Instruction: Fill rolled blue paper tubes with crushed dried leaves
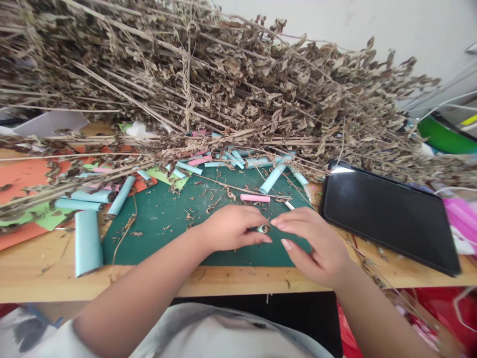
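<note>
My left hand (pixel 236 226) is closed around a small light-blue paper roll (pixel 264 228); only its end shows, with brown dried leaf in it. Just to the right, my right hand (pixel 316 243) is open, thumb and fingers apart, its fingertips close to the roll's end. Both hands are over a green cutting mat (pixel 156 223) strewn with leaf crumbs. Beyond them lie a pink paper roll (pixel 255 198) and a larger blue roll (pixel 274 178). A wide, flattened blue roll (pixel 88 243) sits at the mat's left edge.
A large heap of dried leafy stalks (pixel 223 74) covers the back of the wooden table (pixel 149 283). A black tablet (pixel 387 219) lies at the right. Orange paper (pixel 22 179) and several more blue and pink rolls are at the left and along the heap.
</note>
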Motion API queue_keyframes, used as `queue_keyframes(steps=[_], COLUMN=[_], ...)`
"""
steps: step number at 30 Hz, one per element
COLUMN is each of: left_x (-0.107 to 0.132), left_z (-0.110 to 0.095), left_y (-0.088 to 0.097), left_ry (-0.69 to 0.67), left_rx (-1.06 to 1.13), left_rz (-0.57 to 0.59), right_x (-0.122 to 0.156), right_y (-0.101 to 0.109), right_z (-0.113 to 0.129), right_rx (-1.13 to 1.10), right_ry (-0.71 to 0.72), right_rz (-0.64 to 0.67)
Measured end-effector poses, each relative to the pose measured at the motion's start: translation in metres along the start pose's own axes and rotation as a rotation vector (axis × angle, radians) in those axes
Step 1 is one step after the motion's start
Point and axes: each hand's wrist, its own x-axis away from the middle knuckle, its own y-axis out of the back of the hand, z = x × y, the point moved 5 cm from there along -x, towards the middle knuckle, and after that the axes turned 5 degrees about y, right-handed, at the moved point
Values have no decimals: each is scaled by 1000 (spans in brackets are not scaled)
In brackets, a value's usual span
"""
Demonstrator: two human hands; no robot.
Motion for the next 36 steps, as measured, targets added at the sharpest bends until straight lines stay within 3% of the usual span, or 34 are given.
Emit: queue_keyframes(steps=[11,13,15,18,23,26,30,36], left_x=[0,0,0,0,0,0,-1,-1], left_z=[-2,-1,0,1,2,3,3,0], left_y=[-1,-2,-2,-2,-2,-3,-3,-1], left_ry=[-20,-14,-5,2,-5,14,19,-19], left_rx=[10,9,14,31,40,38,23,-33], left_rz=[8,12,20,25,12,16,16,3], right_x=[-8,-4,1,6,-14,-21,-17,-5], right_y=[-5,5,16,23,5,-3,-7,-13], right_z=[12,1,-20,-41,-17,-6,-8,-18], right_rx=[208,200,255,326,195,147,107,-46], right_ry=[128,50,-146,-362,-153,-112,-158,-373], right_rz=[127,36,-69,-117,44,98,76,-26])
